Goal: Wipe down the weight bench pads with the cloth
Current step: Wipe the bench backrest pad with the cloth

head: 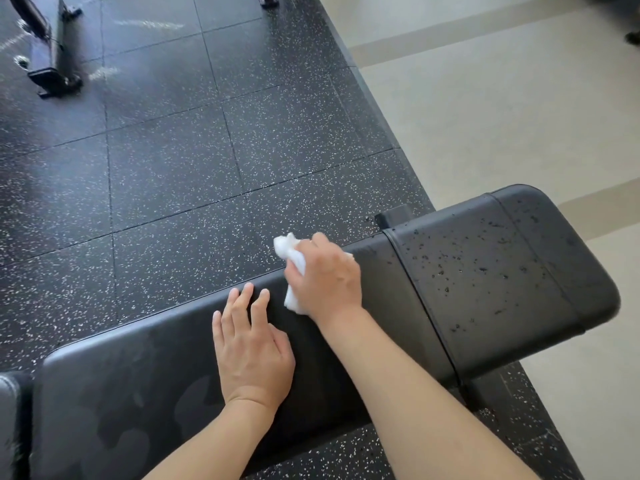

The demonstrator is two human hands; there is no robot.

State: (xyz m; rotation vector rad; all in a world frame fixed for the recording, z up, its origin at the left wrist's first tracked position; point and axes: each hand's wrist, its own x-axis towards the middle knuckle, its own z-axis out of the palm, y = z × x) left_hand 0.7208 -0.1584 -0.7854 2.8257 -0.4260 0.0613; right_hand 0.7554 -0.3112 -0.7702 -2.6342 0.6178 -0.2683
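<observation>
A white cloth point(290, 268) on black bench pads point(485, 271), over black white-speckled floor tiles point(166, 174) beside beige flooring point(502, 116).

Gym: black padded weight bench point(485, 271), speckled rubber floor tiles point(173, 168), equipment frame point(48, 46) beyond.

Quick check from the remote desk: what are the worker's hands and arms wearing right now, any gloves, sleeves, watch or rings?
Nothing is worn on either one. The left hand and the right hand are both bare, with no gloves, and no rings show on the fingers in view. Both forearms are bare as far as the frame's lower edge: no sleeves, watch, wristband or markings appear. The nails look short and unpainted.
</observation>
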